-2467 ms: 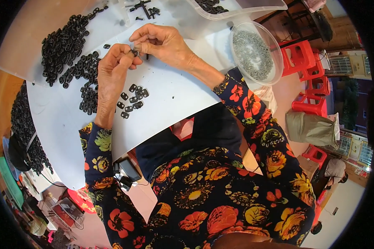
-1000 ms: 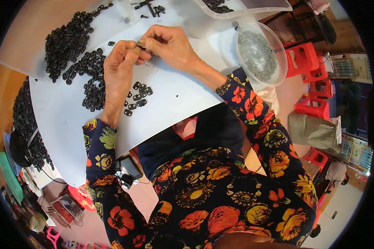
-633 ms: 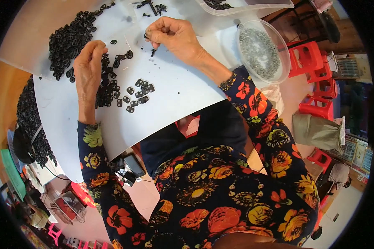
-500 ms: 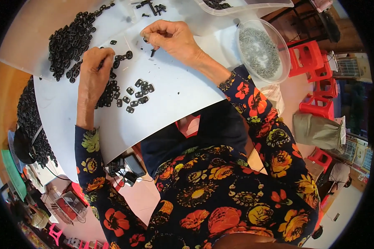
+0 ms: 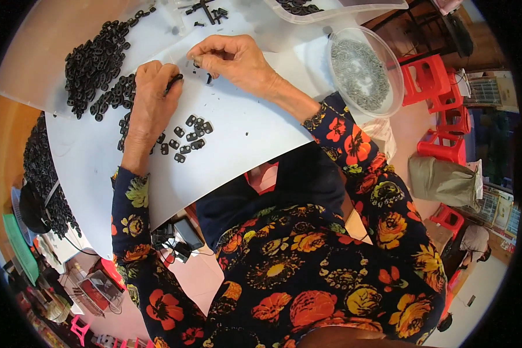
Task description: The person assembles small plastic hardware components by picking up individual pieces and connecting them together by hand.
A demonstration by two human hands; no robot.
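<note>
My left hand is closed over the white table, with a black oval plastic piece between thumb and fingers. To its right, my right hand is pinched shut; whatever its fingertips hold is too small and hidden to make out. Just below those fingertips lies a small black peg-like part. Several small black two-hole pieces are scattered nearer me, right of my left wrist. Beyond my left hand spreads a large heap of black oval pieces, partly covered by that hand.
A round clear tub of small silvery metal parts stands at the right table edge. Black stick-like parts lie at the far side, near a clear plastic bin. Red stools stand on the floor at right.
My left hand has moved right, closer to my right hand, and a black oval piece now shows in its fingers. My right hand has shifted slightly left.
</note>
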